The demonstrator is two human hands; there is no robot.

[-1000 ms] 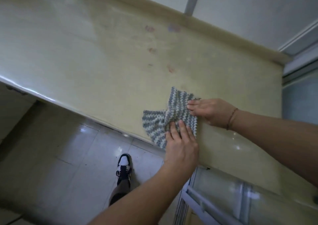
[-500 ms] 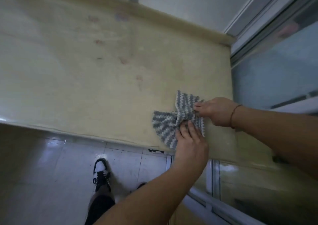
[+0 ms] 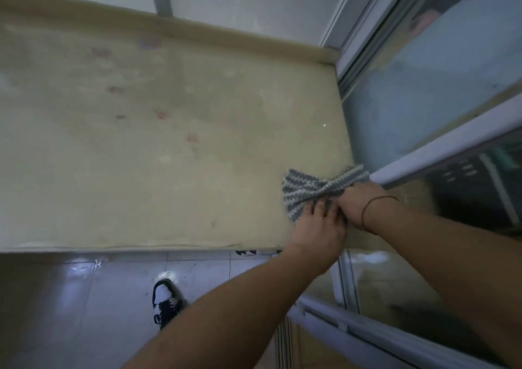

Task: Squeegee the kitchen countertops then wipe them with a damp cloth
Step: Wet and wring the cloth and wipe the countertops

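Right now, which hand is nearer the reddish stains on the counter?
Left. The left hand presses the striped cloth on the side toward the reddish stains; the right hand grips the cloth farther from them, by the window frame.

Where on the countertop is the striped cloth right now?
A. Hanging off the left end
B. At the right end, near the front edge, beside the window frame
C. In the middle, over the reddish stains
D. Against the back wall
B: the cloth lies bunched under both hands at the countertop's right end, its far tip beside the window frame.
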